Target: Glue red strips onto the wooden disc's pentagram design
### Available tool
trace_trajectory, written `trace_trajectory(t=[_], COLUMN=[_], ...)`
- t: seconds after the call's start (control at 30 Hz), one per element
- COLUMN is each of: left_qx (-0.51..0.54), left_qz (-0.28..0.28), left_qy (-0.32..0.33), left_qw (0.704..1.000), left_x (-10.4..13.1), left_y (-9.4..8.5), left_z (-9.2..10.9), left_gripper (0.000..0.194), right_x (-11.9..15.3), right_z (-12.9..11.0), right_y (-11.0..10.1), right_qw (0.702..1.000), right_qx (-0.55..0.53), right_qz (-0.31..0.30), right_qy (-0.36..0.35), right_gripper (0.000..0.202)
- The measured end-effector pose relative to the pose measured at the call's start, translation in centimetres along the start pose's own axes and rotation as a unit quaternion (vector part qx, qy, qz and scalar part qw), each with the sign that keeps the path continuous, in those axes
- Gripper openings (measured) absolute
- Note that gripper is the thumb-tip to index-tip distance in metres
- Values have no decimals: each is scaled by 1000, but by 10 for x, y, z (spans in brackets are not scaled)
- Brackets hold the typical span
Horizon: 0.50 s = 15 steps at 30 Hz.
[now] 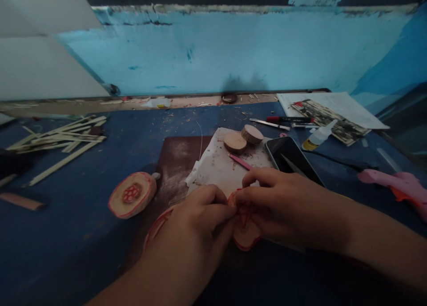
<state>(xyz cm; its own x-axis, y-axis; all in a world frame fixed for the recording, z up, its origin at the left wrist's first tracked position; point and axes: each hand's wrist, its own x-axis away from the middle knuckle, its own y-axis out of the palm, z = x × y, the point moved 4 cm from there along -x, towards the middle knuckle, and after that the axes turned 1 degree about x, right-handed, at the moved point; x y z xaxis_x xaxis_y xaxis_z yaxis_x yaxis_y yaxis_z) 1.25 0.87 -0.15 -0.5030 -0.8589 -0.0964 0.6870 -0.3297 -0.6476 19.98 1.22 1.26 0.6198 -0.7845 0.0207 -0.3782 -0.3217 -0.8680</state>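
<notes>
- Left hand (196,212): low at the centre of the blue bench (100,243), fingers curled in and pinched against the left edge of a small wooden disc (246,237) with a red-painted rim.
- Right hand (283,203): comes in from the right, fingers bent over the top of the same disc, fingertips touching those of the left hand. Both hands are closed on the disc; most of it is hidden beneath them, only its lower edge and some red marking showing.
- The disc sits at the near edge of a sheet of white paper (216,163), which partly overlies a brown board (176,163).
- A second disc (132,194), larger, red-rimmed with a red pattern on its face, lies tilted to the left of the hands, apart from them.
- Two plain wood slices (243,138) rest on the far part of the paper, one leaning on the other; a pink stick (240,162) lies just in front of them.
- A dark phone (292,160) lies just beyond the right hand, screen up.
- Behind it: a small glue bottle (318,137), a red pen (288,119) and printed paper (333,112).
- A pink tool (396,186) lies at the right edge.
- A loose pile of thin wood strips (63,139) lies at far left.
</notes>
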Motion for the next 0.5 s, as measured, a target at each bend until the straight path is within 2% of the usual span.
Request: trace_trajectory(t=[0.1, 0.5], left_qx=[-13, 5], left_qz=[-12, -4], left_qy=[-12, 11], left_qw=[1000, 1000], left_x=[0, 1], left_y=[1, 1], left_z=[-1, 0], left_gripper=[19, 19], right_x=[0, -2], right_z=[-1, -1], right_y=[-1, -1], right_qw=[1000, 999], right_qx=[6, 28], right_qz=[-1, -9], right_qy=[-1, -23], right_gripper=[25, 27])
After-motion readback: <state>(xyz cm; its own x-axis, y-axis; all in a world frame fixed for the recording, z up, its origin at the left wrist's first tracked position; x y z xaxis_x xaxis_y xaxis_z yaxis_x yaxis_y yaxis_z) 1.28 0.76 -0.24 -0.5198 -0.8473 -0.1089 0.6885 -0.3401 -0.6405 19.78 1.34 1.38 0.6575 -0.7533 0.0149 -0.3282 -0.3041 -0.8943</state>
